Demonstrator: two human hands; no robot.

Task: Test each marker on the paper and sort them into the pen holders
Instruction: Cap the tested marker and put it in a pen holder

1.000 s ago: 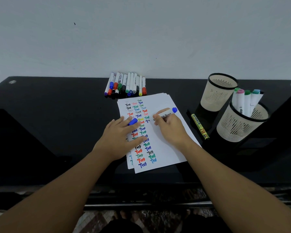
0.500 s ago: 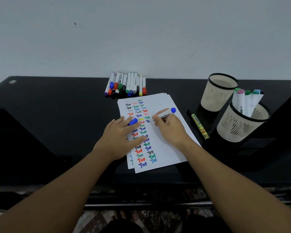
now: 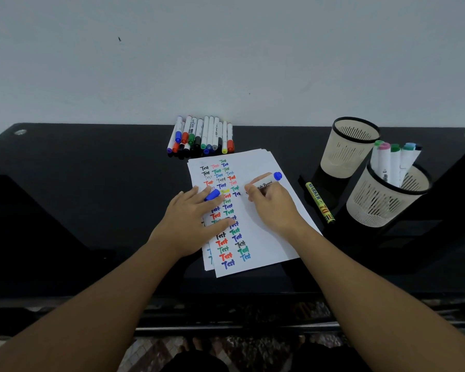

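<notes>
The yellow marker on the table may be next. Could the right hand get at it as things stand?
Probably not at once: the right hand grips the blue marker. Otherwise the yellow marker lies uncovered just beside it.

Right hand writes with blue marker on paper; left hand holds cap.

A pale grey wall stood behind a glossy black table; a patterned floor showed below its front edge.
</notes>
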